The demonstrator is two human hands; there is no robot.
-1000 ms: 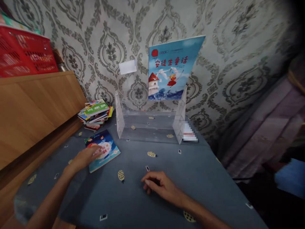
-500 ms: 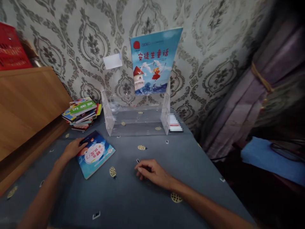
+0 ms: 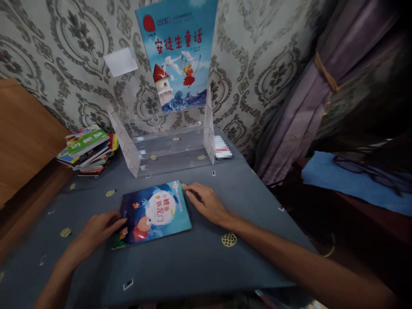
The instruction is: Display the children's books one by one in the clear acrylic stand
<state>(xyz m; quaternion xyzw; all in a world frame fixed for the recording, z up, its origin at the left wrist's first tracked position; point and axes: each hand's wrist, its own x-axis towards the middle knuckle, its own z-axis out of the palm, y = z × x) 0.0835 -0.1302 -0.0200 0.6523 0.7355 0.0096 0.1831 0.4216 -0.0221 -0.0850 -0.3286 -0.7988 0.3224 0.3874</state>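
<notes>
A blue picture book with a red fish and a white circle on its cover lies turned sideways over the grey-blue tablecloth. My left hand grips its left edge, thumb on the cover and the other fingers partly hidden. Beside the book's right edge is my right hand, its thumb and forefinger apart, holding nothing. Behind them stands a clear acrylic book rack, with a light-blue storybook upright at its upper back.
Several books form a stack left of the rack, near a wooden cabinet. A white card is at the rack's upper left. A blue cloth and a tied curtain are on the right.
My left hand has brought the picture book rightward and turned it sideways. My right hand has come beside its right edge. The camera view has shifted, bringing the rack closer.
</notes>
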